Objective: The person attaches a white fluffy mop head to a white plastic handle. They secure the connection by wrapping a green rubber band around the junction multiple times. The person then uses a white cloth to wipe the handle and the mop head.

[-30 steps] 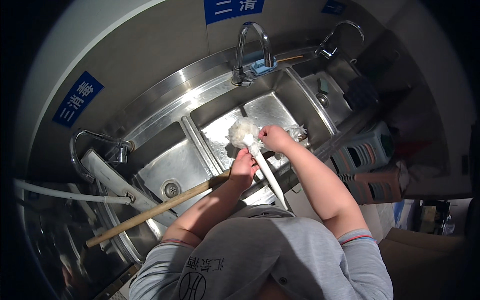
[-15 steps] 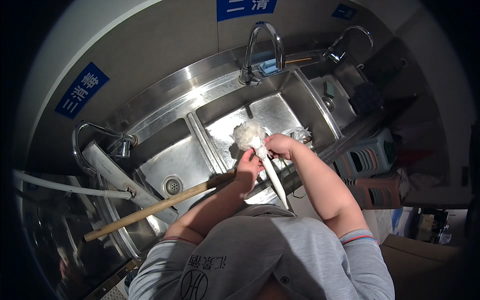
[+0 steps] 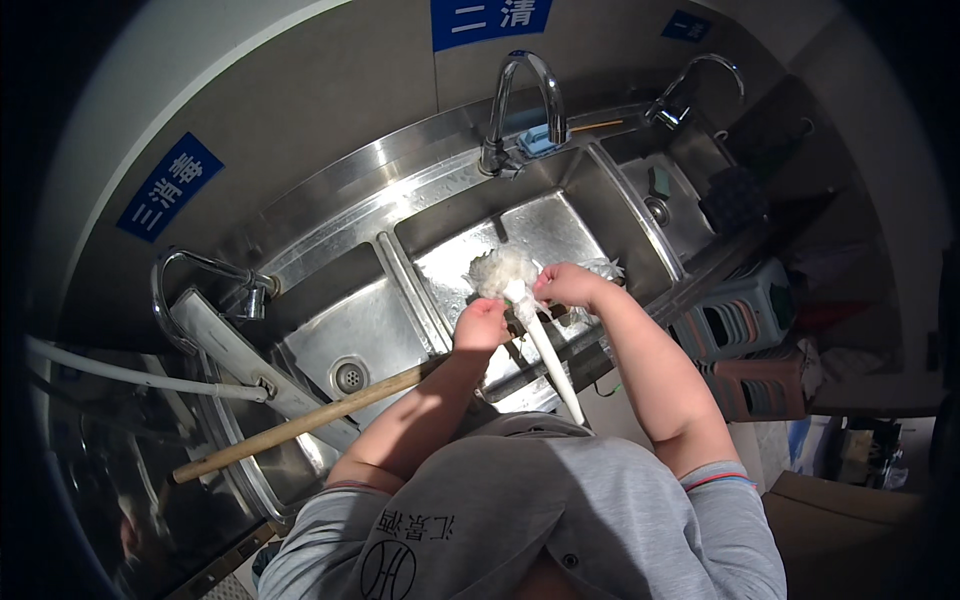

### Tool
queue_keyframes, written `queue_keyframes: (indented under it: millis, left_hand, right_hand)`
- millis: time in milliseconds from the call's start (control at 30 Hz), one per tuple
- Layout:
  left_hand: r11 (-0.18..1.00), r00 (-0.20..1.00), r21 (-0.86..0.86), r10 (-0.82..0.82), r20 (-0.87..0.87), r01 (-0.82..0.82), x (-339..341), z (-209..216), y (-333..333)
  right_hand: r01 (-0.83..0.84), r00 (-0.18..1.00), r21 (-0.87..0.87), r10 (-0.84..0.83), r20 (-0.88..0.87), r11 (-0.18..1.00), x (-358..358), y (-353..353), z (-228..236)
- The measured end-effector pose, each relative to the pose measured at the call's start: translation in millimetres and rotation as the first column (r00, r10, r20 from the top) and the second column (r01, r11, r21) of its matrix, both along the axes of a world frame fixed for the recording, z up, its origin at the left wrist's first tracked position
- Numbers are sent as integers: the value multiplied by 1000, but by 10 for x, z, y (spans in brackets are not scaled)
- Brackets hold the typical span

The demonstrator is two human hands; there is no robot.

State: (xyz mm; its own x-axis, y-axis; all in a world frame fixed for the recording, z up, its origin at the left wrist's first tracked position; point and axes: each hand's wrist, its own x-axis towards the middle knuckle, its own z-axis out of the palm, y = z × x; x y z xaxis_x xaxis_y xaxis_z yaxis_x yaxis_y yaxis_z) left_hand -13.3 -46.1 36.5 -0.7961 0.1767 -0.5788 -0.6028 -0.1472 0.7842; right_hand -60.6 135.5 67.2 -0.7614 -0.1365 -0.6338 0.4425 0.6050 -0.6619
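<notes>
A white-handled brush or duster (image 3: 548,358) with a fluffy off-white head leans over the front of the middle sink basin (image 3: 450,215), its handle end near my shirt. My left hand (image 3: 483,325) is closed in a pinch just left of the neck, below the fluffy head. On the other side, my right hand (image 3: 568,287) pinches at the neck where ragged whitish strands hang. What lies between the fingertips of either hand is too small to make out. Crumpled clear plastic (image 3: 606,268) sits beyond my right wrist.
A wooden pole (image 3: 310,418) slants across the left basin (image 3: 330,330), under my left forearm. Chrome faucets (image 3: 493,130) rise behind the sinks. A blue sponge or cloth (image 3: 538,138) rests on the back ledge. Stacked plastic baskets (image 3: 745,310) stand to the right.
My left hand has drawn slightly left and up, its fingers moving off the handle into a closed pinch. My right hand has shifted a little away from the neck.
</notes>
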Motion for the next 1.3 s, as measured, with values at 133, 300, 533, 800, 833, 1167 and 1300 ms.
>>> queue_keyframes:
  millis: [133,300,533,800,833,1167,1300]
  left_hand:
    - [1000,999,23,9,43,-10,10,53,-19]
    - [998,995,17,-69,70,68,16,155,-84]
    - [977,984,-141,-169,-60,159,-59,178,-152]
    - [988,989,-59,-144,10,145,-25,33,-152]
    - [988,990,-70,-136,24,137,-11,11,-139]
    - [852,775,355,-507,377,385,519,-234,-73]
    - [870,778,416,-446,442,263,728,-343,350]
  right_hand:
    - [162,969,-137,-184,-166,977,-9,21,-116]
    - [167,981,-132,-178,-75,977,88,-35,277]
    - [206,953,-137,-166,255,969,-1,234,502]
    - [146,978,-21,-141,155,989,33,342,433]
    - [152,975,-86,-134,179,985,49,390,365]
    - [725,689,-274,-656,309,632,1086,102,-667]
    - [666,745,-290,-594,303,687,1278,252,-709]
